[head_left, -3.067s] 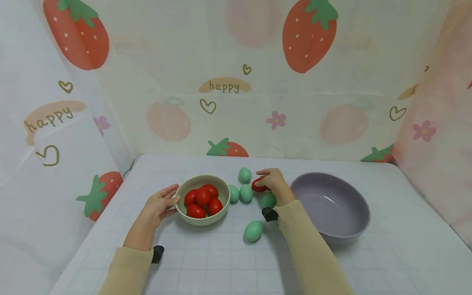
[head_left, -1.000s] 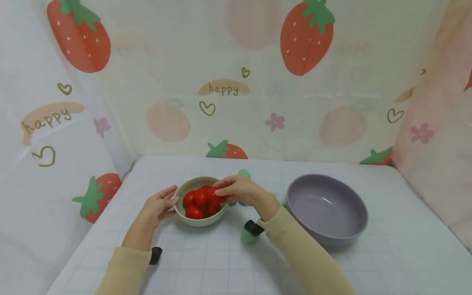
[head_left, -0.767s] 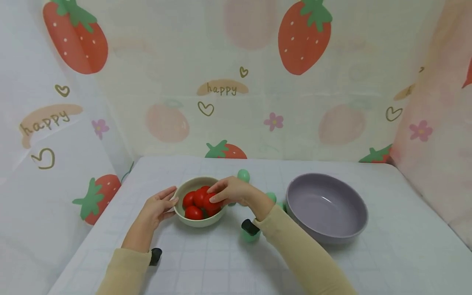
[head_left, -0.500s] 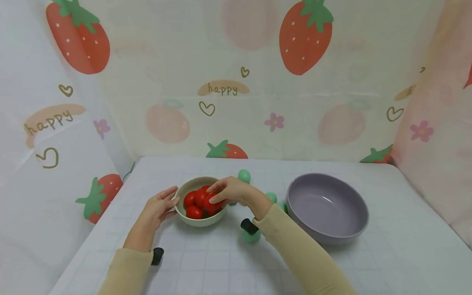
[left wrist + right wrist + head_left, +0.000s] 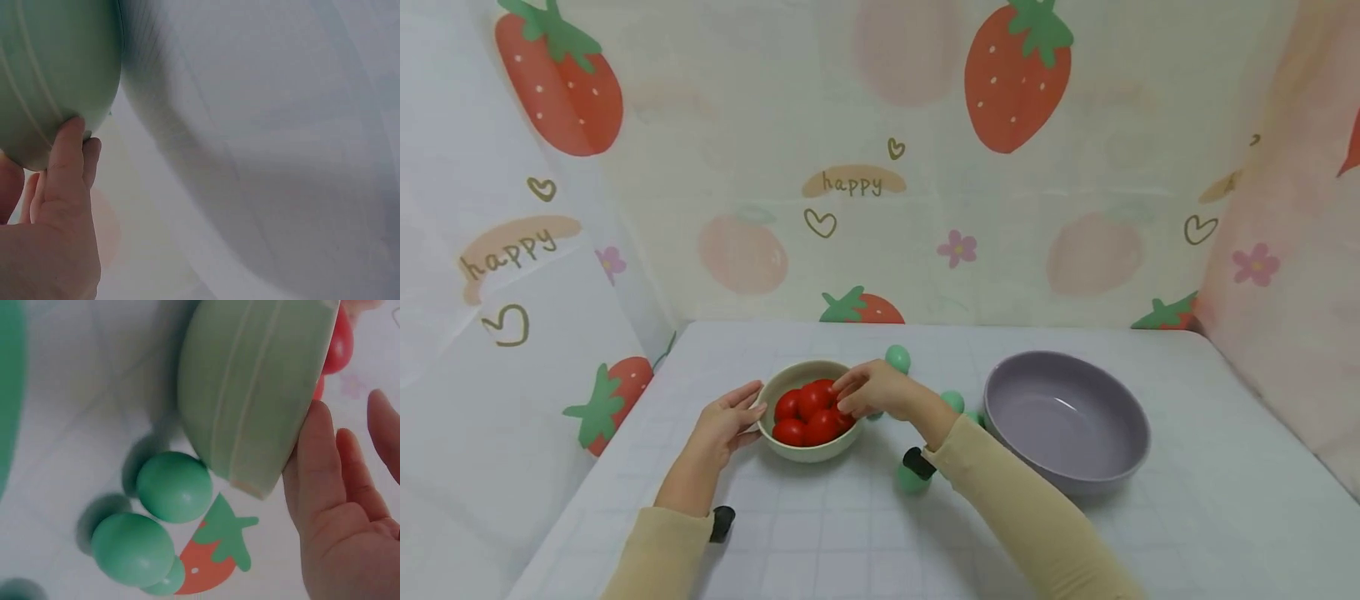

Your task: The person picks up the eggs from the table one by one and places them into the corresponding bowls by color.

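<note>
A pale green bowl (image 5: 808, 454) on the table holds several glossy red eggs (image 5: 788, 432), piled together. My left hand (image 5: 722, 421) grips its left side, thumb at the rim; the left wrist view shows the fingers (image 5: 67, 165) against the bowl's outer wall. Over the opposite rim is my right hand (image 5: 883, 392), with a red egg just beneath its fingertips. In the right wrist view, thumb and fingers stand apart with nothing between them, the index finger (image 5: 319, 450) right at the rim. Green eggs (image 5: 175, 487) lie close beside the bowl, partly hidden by the right hand in the head view.
A large purple-grey bowl (image 5: 1063, 417) stands to the right with nothing in it. More green eggs (image 5: 952, 402) lie between the bowls, one egg (image 5: 912, 478) nearer the front under the right wrist. A strawberry-printed cloth (image 5: 850, 250) hangs behind the table.
My right hand took a red egg from among the green ones, carried it left into the pale green bowl and let it go. The left hand has stayed at the bowl.
</note>
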A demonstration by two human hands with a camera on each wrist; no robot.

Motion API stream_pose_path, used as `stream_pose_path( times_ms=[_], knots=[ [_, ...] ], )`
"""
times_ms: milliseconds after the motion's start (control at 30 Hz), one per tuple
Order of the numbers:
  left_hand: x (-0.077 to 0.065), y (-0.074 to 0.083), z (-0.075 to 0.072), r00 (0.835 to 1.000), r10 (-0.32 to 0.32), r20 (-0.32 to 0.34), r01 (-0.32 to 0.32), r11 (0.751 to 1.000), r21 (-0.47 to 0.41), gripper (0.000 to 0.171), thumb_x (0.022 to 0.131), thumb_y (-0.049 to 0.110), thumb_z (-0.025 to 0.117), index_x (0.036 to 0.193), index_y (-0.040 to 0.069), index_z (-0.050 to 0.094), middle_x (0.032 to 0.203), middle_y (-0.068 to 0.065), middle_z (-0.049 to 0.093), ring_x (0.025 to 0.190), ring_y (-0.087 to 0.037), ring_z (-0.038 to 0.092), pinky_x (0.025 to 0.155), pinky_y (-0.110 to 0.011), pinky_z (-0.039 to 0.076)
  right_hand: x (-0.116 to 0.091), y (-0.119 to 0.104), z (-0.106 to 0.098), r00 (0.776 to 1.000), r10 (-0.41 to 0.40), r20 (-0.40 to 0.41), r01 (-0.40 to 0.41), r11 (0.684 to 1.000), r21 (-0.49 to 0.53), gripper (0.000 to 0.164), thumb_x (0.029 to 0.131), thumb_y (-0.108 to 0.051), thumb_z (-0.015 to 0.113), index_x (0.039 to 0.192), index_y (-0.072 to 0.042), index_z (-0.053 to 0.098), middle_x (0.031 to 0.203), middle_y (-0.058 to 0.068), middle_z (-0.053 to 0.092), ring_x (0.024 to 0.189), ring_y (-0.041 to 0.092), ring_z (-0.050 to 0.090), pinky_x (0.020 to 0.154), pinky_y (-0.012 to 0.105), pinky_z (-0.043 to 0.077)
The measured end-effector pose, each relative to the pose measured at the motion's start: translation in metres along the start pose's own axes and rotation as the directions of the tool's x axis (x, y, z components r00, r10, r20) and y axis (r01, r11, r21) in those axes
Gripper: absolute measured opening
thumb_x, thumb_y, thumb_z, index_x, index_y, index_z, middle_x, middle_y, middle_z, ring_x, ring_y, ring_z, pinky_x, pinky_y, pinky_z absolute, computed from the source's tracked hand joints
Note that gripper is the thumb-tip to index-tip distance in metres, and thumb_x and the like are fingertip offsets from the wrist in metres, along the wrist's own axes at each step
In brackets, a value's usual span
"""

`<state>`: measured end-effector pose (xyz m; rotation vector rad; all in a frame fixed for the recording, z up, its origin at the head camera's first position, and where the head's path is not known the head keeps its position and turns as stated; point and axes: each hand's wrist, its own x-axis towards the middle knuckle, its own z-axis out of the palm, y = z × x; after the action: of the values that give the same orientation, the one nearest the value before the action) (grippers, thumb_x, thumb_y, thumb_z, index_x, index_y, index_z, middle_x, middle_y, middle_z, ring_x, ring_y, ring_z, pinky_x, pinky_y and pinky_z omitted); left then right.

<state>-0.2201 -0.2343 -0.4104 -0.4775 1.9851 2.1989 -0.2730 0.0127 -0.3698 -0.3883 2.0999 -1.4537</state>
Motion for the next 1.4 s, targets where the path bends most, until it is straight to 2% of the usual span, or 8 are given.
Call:
stream_pose_path(
  times_ms=[167,267,367,567,833,1067,1300,1400],
  knots=[
    [-0.002,0.009,-0.004,0.999,0.037,0.020,-0.040,0.984,0.176,0.061,0.095,0.002,0.059,0.149,-0.001,0.031,0.150,-0.018,0.030,0.090,-0.004,0.062,0.074,-0.025,0.055,-0.006,-0.004,-0.022,0.999,-0.028,-0.026,0.029,0.999,0.045,0.033,0.092,-0.003,0.064,0.124,0.005,0.059,0.113,0.017,0.066,0.088,0.023,0.068,0.079,0.033,0.056],
    [-0.003,0.018,-0.007,0.997,0.063,0.037,-0.072,0.940,0.334,0.057,0.097,0.005,0.057,0.148,-0.005,0.033,0.148,-0.022,0.032,0.108,-0.020,0.062,0.089,-0.038,0.052,-0.013,-0.013,-0.039,0.997,-0.040,-0.071,0.042,0.999,0.030,0.032,0.093,-0.006,0.064,0.124,0.002,0.061,0.117,0.017,0.065,0.090,0.024,0.069,0.077,0.033,0.056],
    [-0.003,0.028,-0.007,0.995,0.083,0.050,-0.096,0.897,0.432,0.054,0.098,0.008,0.054,0.146,-0.007,0.034,0.146,-0.023,0.035,0.128,-0.036,0.047,0.102,-0.052,0.040,-0.023,-0.021,-0.057,0.991,-0.047,-0.124,0.047,0.999,-0.009,0.032,0.094,-0.010,0.065,0.124,-0.001,0.061,0.118,0.012,0.065,0.093,0.025,0.068,0.076,0.033,0.056],
    [-0.004,0.043,0.003,0.979,0.192,0.063,-0.200,0.873,0.444,0.051,0.099,0.010,0.051,0.145,-0.008,0.036,0.145,-0.024,0.039,0.138,-0.038,0.032,0.112,-0.054,0.024,-0.042,-0.024,-0.095,0.974,-0.060,-0.220,0.028,0.989,-0.147,0.031,0.096,-0.015,0.061,0.125,-0.004,0.062,0.118,0.011,0.065,0.094,0.023,0.066,0.075,0.033,0.053],
    [-0.014,0.050,0.035,0.948,0.265,0.176,-0.313,0.881,0.355,0.053,0.102,0.021,0.052,0.148,0.000,0.037,0.145,-0.019,0.045,0.133,-0.032,0.043,0.104,-0.046,0.039,-0.074,-0.014,-0.138,0.954,-0.090,-0.285,0.006,0.959,-0.284,0.032,0.098,-0.015,0.058,0.126,-0.002,0.060,0.123,0.016,0.063,0.100,0.027,0.063,0.074,0.033,0.047],
    [-0.021,0.038,0.067,0.887,0.266,0.377,-0.398,0.854,0.336,0.057,0.100,0.023,0.057,0.150,0.005,0.036,0.143,-0.020,0.047,0.128,-0.034,0.048,0.096,-0.039,0.048,-0.103,0.002,-0.169,0.928,-0.221,-0.300,0.078,0.902,-0.424,0.029,0.096,-0.007,0.057,0.120,0.007,0.062,0.111,0.021,0.066,0.093,0.031,0.063,0.076,0.035,0.050],
    [-0.023,0.020,0.083,0.780,0.254,0.573,-0.483,0.826,0.291,0.059,0.096,0.018,0.062,0.148,0.001,0.038,0.142,-0.024,0.047,0.127,-0.037,0.048,0.097,-0.035,0.047,-0.130,0.025,-0.191,0.910,-0.292,-0.294,0.094,0.836,-0.541,0.029,0.094,-0.005,0.058,0.118,0.010,0.063,0.111,0.025,0.065,0.099,0.035,0.064,0.082,0.039,0.051],
    [-0.026,0.014,0.092,0.744,0.238,0.624,-0.502,0.815,0.288,0.061,0.095,0.018,0.065,0.146,-0.001,0.038,0.140,-0.024,0.049,0.128,-0.040,0.046,0.098,-0.034,0.046,-0.141,0.038,-0.200,0.909,-0.276,-0.313,0.063,0.832,-0.551,0.032,0.094,-0.007,0.058,0.120,0.010,0.061,0.117,0.027,0.062,0.103,0.039,0.063,0.083,0.043,0.051]
  ],
)
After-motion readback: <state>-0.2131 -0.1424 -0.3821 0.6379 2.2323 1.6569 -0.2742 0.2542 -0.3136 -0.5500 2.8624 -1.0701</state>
